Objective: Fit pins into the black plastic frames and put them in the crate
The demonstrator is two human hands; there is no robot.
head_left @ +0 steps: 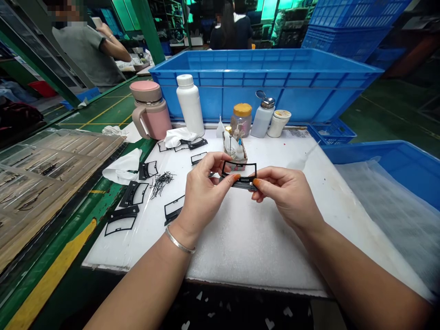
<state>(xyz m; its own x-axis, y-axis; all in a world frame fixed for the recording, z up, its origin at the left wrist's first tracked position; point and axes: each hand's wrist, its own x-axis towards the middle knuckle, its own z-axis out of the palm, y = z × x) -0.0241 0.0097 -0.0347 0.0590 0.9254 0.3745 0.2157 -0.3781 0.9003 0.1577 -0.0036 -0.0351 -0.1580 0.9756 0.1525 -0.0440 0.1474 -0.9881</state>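
Above the white work surface (pixel 237 247), a small black plastic frame (pixel 244 180) with a window-like opening is held up between both hands. My left hand (pixel 206 188) pinches its left end, thumb across the front. At the right end, my right hand (pixel 285 190) grips it between thumb and fingers. More black frames lie to the left, among them one (pixel 132 194) near the edge and one (pixel 173 208) by my left wrist. A heap of thin black strips (pixel 161 184) sits between them. Behind the held frame stands a small box (pixel 244 153) with little bottles.
A big blue crate (pixel 275 82) spans the back, with a pink mug (pixel 151 110), white bottle (pixel 190 105), yellow-lidded jar (pixel 241 119) and pump bottle (pixel 263 117) before it. White cloths (pixel 123 167) lie left. Another blue bin (pixel 405 160) flanks the right. People are in the background.
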